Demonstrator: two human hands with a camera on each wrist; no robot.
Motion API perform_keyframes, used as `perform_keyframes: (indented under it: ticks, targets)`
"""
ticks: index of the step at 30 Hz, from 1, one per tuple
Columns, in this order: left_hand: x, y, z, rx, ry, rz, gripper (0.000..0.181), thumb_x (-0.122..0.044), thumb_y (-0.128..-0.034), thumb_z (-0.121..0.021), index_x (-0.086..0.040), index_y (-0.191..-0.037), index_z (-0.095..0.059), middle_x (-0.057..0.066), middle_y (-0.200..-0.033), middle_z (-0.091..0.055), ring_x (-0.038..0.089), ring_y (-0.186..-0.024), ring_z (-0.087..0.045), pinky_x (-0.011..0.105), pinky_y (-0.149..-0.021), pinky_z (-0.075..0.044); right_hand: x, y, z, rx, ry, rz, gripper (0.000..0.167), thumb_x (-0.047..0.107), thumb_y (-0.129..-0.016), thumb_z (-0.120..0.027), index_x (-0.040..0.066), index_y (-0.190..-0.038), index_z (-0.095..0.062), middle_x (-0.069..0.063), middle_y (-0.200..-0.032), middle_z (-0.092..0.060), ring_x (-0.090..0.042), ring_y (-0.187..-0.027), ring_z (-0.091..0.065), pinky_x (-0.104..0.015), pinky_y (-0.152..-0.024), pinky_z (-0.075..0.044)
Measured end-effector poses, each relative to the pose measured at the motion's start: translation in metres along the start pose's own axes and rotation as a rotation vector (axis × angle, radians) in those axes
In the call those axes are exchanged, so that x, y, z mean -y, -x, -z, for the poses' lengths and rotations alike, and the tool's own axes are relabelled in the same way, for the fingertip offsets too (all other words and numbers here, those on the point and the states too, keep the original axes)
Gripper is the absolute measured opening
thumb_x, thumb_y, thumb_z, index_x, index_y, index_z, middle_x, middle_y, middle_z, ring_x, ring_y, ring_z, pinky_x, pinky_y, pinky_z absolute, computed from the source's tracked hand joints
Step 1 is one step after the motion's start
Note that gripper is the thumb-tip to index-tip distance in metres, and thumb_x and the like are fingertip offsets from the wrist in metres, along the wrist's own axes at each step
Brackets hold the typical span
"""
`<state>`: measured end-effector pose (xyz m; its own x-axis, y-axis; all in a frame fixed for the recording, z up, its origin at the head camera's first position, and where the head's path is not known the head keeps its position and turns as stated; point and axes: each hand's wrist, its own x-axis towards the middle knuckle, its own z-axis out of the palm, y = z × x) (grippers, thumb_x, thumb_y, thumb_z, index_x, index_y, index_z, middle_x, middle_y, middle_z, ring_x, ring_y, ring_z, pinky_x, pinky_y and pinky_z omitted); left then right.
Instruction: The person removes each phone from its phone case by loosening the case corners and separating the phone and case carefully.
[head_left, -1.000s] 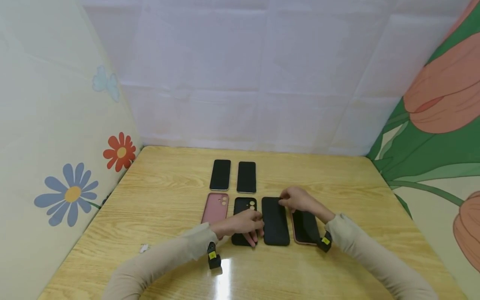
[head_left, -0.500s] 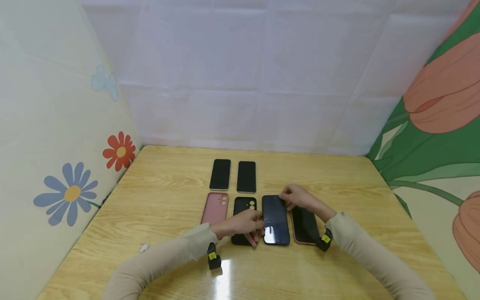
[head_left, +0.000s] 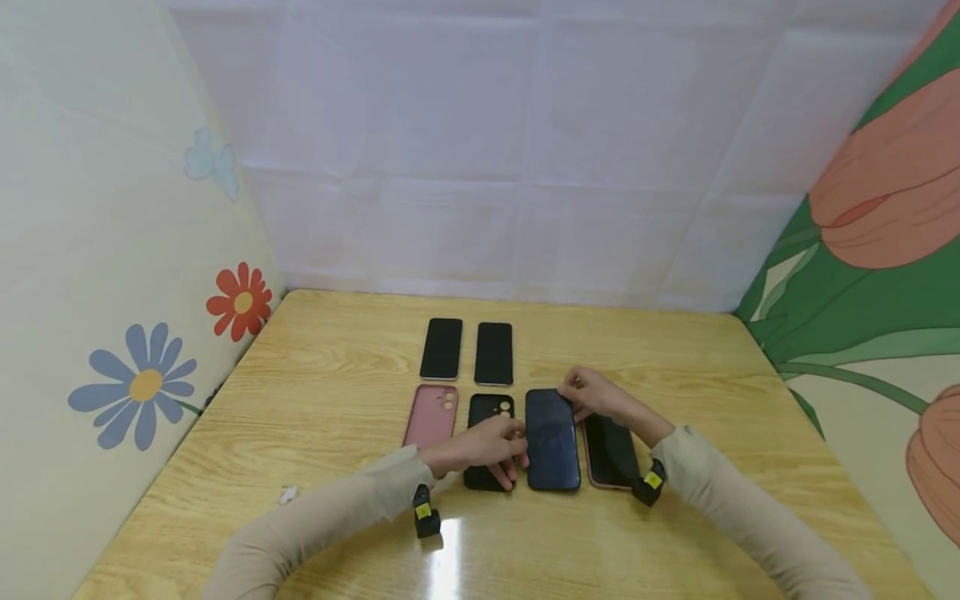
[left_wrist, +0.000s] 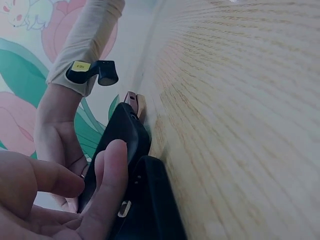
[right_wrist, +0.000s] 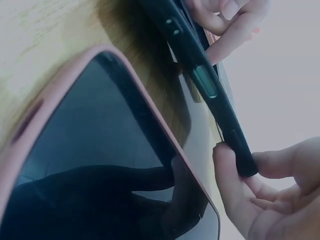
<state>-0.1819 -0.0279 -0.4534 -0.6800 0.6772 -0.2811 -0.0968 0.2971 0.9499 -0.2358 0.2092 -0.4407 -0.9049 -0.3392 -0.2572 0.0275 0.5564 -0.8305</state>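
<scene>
The left hand [head_left: 487, 442] and right hand [head_left: 596, 398] pinch, between their fingers [right_wrist: 229, 175], a glossy rectangular phone [head_left: 552, 442] over the yellowish wood-grain surface [head_left: 675, 358], seemingly fitting its thin black case [right_wrist: 225, 119], whose rim probably wants pressing next

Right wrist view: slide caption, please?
Right hand pinches one end of a black-cased phone beside a pink-cased phone.

No text, number or brand can be read. The yellow label [left_wrist: 81, 66] on the right wrist's black camera [left_wrist: 106, 75] bears tiny dark marks, too small to make out. A yellow sticker [head_left: 423, 510] on the left wrist's camera, well apart from the counter's [head_left: 540, 558] far edge, is equally unreadable.
</scene>
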Motion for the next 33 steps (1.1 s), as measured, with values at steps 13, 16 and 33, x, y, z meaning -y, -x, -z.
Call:
perform_keyframes:
  ticks: [13, 16, 33]
  targets:
    - [-0.001, 0.005, 0.001, -0.016, 0.026, 0.019, 0.040, -0.003, -0.1020, -0.046, 0.011, -0.140, -0.042, 0.018, -0.091, -0.068, 0.019, -0.058, -0.063, 0.034, -0.054, -0.059, 0.008, 0.004, -0.002, 0.029, -0.009, 0.071, 0.028, 0.005, -0.106, -0.042, -0.014, -0.114, -0.062, -0.017, -0.094, -0.068, -0.026, -0.078, -0.068, -0.040, -0.067, -0.059]
    - [-0.001, 0.006, 0.003, -0.024, 0.009, 0.009, 0.044, -0.003, -0.1022, -0.047, 0.010, -0.143, -0.039, 0.018, -0.091, -0.068, 0.018, -0.058, -0.062, 0.033, -0.054, -0.058, 0.010, 0.004, -0.002, 0.018, -0.027, 0.074, 0.028, 0.004, -0.106, -0.041, -0.014, -0.113, -0.062, -0.017, -0.092, -0.068, -0.026, -0.077, -0.069, -0.040, -0.066, -0.059]
    - [0.002, 0.004, 0.008, -0.099, -0.038, 0.005, 0.034, -0.004, -0.1014, -0.051, 0.006, -0.134, -0.052, 0.015, -0.091, -0.064, 0.018, -0.061, -0.060, 0.032, -0.053, -0.058, 0.021, 0.013, 0.000, -0.039, -0.074, 0.040, 0.031, 0.006, -0.105, -0.042, -0.015, -0.121, -0.058, -0.021, -0.099, -0.066, -0.025, -0.075, -0.066, -0.042, -0.066, -0.058]
